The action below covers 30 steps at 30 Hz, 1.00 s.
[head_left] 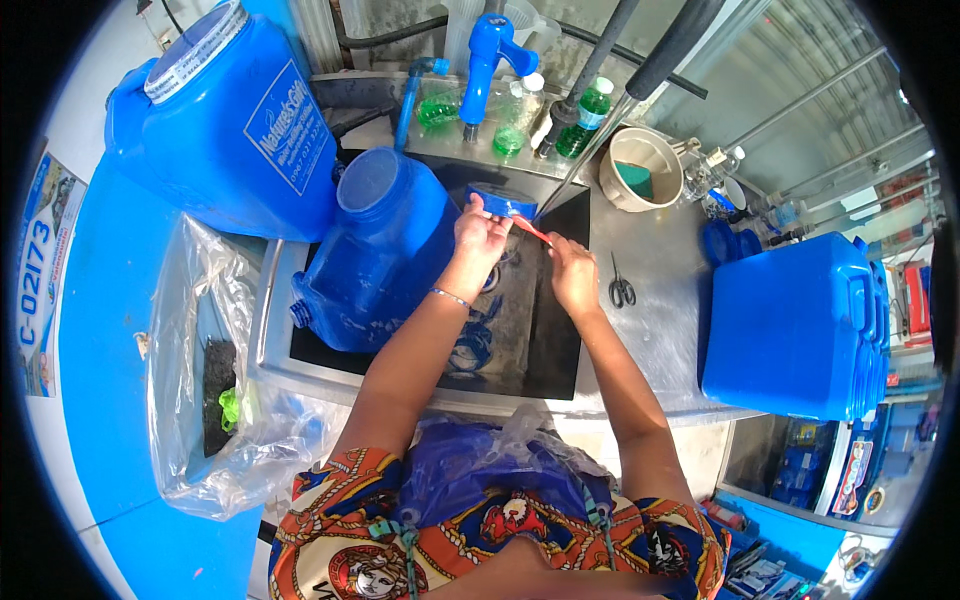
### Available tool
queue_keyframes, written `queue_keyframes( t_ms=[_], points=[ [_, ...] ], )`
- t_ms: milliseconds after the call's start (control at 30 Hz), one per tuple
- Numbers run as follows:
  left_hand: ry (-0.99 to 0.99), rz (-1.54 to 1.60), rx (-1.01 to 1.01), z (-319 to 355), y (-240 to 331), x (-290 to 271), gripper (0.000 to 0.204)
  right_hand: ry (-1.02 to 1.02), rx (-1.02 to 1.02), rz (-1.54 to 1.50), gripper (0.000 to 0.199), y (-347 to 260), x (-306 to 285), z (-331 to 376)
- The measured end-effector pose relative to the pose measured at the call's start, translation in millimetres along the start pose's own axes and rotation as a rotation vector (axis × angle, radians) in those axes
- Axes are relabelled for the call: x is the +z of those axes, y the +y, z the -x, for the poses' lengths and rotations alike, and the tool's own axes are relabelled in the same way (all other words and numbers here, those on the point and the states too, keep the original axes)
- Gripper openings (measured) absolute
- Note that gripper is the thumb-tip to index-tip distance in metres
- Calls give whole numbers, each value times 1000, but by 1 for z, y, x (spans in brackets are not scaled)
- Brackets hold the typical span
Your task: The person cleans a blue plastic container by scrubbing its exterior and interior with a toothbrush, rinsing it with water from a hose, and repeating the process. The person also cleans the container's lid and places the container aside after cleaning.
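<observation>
Over the sink (545,350), my left hand (480,240) grips a round blue lid (500,203) by its edge, tilted up. My right hand (572,270) is closed round the end of a slim red toothbrush (531,230). Its far end meets the lid's near edge; the bristles are too small to make out. Left of my hands, a blue water jug (385,260) lies tilted in the sink, its wide round mouth uncovered. Several blue rings or lids (475,345) lie on the sink bottom beneath my forearms.
A blue tap (490,60) rises behind the sink, beside bottles of green liquid (510,125). Black-handled scissors (621,288) and a beige tub (640,150) with a green scouring pad sit on the right counter. Large blue jugs (230,130) (785,330) stand on both sides. A clear plastic bag (190,400) lines a bin at left.
</observation>
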<state>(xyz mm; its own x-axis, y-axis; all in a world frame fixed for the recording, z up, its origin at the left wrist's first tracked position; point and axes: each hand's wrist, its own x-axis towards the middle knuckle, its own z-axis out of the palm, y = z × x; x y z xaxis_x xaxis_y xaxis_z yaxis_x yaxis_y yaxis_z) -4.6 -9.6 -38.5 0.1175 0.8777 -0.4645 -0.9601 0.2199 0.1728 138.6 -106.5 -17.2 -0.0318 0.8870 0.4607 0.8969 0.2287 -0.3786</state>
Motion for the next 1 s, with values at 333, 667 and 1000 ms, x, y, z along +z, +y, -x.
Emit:
queue_keyframes(
  t_ms=[333, 667, 1000],
  points=[
    [97, 151, -87, -2, 13, -4, 35, -10, 69, -238, 22, -4, -8, -11],
    [164, 104, -52, -14, 17, -23, 33, -13, 231, -449, 21, -15, 2, -3],
    [-186, -102, -211, 4, 26, -28, 30, -125, 289, -489, 22, 6, -1, -10]
  ],
)
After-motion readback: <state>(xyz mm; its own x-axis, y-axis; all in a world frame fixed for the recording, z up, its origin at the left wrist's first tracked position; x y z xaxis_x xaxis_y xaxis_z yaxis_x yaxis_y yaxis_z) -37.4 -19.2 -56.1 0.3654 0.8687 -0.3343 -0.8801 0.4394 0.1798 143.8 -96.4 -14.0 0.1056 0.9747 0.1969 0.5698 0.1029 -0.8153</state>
